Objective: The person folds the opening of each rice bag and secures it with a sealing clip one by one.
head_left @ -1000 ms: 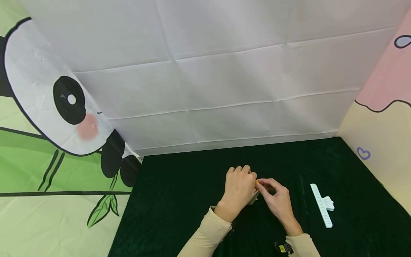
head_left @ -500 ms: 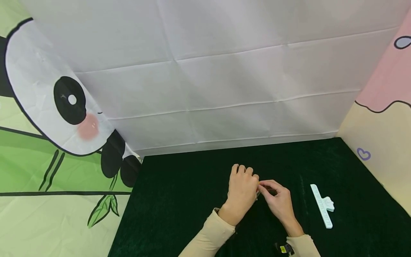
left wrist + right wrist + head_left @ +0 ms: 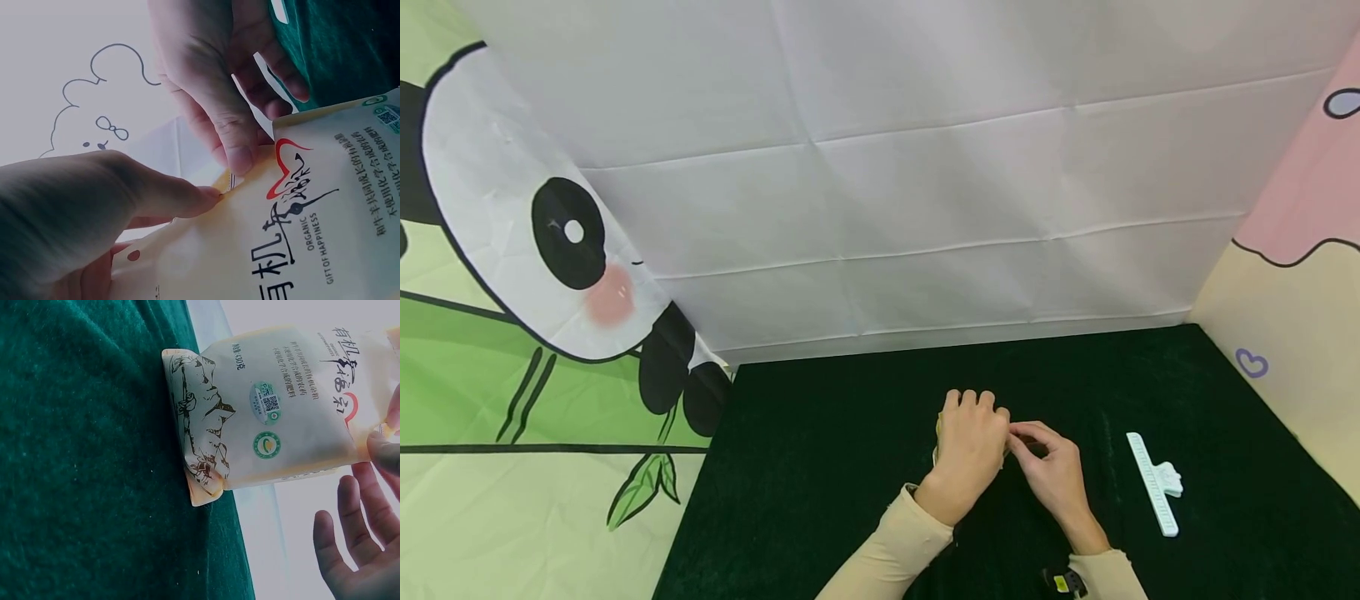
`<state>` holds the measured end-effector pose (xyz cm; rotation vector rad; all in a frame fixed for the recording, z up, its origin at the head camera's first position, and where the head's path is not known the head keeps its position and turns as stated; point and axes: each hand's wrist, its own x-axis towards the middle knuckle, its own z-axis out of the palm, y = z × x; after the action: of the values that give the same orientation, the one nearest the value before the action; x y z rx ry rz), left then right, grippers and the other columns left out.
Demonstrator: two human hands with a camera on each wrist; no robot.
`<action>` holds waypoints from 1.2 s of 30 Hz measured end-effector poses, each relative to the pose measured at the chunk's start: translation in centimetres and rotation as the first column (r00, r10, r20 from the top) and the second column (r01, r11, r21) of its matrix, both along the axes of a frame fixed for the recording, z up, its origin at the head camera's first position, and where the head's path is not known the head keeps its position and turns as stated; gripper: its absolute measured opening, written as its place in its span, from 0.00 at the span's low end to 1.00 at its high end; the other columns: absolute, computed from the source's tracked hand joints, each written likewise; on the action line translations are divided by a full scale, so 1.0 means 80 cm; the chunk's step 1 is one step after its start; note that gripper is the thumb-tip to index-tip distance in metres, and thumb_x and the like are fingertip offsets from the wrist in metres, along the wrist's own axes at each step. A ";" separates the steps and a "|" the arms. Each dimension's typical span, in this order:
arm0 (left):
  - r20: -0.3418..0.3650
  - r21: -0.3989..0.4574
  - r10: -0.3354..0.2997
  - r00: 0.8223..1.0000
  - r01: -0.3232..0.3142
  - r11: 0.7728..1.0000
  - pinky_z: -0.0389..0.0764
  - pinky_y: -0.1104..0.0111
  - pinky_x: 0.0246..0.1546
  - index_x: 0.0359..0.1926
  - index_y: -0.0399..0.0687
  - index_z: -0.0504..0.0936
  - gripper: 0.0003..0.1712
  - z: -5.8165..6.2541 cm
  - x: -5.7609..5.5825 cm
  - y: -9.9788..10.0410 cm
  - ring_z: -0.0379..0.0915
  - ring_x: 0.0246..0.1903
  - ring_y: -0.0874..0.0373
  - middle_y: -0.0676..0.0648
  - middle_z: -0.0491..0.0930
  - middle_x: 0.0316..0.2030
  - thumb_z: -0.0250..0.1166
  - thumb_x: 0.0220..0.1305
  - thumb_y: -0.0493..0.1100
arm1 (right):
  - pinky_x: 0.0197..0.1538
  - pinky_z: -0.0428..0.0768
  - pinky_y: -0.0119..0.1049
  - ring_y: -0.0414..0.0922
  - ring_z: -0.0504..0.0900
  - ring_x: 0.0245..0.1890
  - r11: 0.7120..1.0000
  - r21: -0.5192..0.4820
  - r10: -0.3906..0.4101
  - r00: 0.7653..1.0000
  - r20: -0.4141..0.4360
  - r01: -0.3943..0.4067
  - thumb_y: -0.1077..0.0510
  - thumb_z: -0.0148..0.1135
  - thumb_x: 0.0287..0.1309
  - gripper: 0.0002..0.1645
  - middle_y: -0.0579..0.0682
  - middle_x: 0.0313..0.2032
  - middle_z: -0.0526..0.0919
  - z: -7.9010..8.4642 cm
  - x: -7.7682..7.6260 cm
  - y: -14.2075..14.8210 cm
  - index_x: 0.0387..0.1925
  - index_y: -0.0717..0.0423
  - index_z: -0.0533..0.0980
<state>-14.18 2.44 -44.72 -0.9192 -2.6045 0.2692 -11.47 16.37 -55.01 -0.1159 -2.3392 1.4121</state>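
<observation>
A pale pouch printed with Chinese characters, a red heart outline and a green round seal stands upright on the dark green cloth in the right wrist view. Its upper edge is pinched between the thumb and fingers of my right hand. Close beside, my left hand grips the same edge, thumb on the printed face. The thumbs are a short way apart along a creased yellowish edge in the left wrist view. From the head view, the left hand hides most of the pouch.
A white sealing clip with a long ruler-like bar lies on the green cloth to the right of my hands. A white sheet hangs behind the table, with cartoon-printed cloths at both sides.
My left hand has shifted slightly right and covers more of the pouch's right side, while a yellow edge shows at its left. The right hand has moved slightly right, still pinching. The clip stays put.
</observation>
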 end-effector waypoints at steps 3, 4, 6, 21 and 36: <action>-0.011 -0.002 -0.004 1.000 0.004 1.000 0.82 0.62 0.51 0.44 0.63 0.93 0.20 -0.001 -0.001 -0.001 0.84 0.42 0.58 0.55 0.88 0.41 0.75 0.61 0.67 | 0.48 0.85 0.35 0.31 0.82 0.39 1.000 0.002 -0.004 1.000 -0.014 0.004 0.63 0.69 0.70 0.06 0.49 0.42 0.91 0.000 0.001 -0.002 0.44 0.53 0.88; -0.016 -0.001 -0.005 1.000 0.005 1.000 0.82 0.62 0.50 0.43 0.63 0.93 0.19 -0.001 -0.001 -0.001 0.84 0.42 0.58 0.55 0.88 0.41 0.76 0.61 0.67 | 0.48 0.85 0.36 0.31 0.82 0.38 1.000 0.002 -0.007 1.000 -0.023 0.007 0.63 0.69 0.69 0.06 0.49 0.42 0.91 0.000 0.001 -0.002 0.44 0.53 0.88; -0.024 0.003 -0.009 1.000 0.009 1.000 0.82 0.62 0.50 0.43 0.63 0.94 0.19 -0.002 -0.002 -0.001 0.84 0.42 0.58 0.55 0.88 0.40 0.76 0.61 0.67 | 0.47 0.85 0.35 0.32 0.81 0.37 1.000 -0.001 -0.013 0.999 -0.032 0.013 0.64 0.70 0.68 0.06 0.49 0.41 0.90 0.001 0.002 -0.002 0.43 0.53 0.88; -0.035 -0.016 -0.009 0.999 0.009 1.000 0.82 0.61 0.54 0.44 0.65 0.93 0.16 -0.002 0.001 0.006 0.83 0.46 0.56 0.54 0.88 0.44 0.74 0.64 0.66 | 0.49 0.85 0.37 0.32 0.82 0.39 1.000 0.017 -0.026 0.999 -0.029 0.026 0.65 0.69 0.69 0.06 0.48 0.41 0.90 0.006 0.001 -0.001 0.42 0.53 0.88; -0.047 -0.045 0.009 0.999 -0.011 0.999 0.79 0.59 0.57 0.39 0.64 0.94 0.18 -0.006 -0.002 0.006 0.84 0.43 0.57 0.56 0.88 0.41 0.75 0.61 0.68 | 0.44 0.81 0.32 0.35 0.79 0.36 0.999 0.027 0.028 0.999 -0.033 -0.028 0.66 0.67 0.69 0.07 0.48 0.42 0.89 -0.002 -0.002 0.001 0.44 0.54 0.87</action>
<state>-14.36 2.94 -45.16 -0.9047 -2.5705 0.3500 -11.63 16.47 -55.16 -0.0519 -2.3401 1.3850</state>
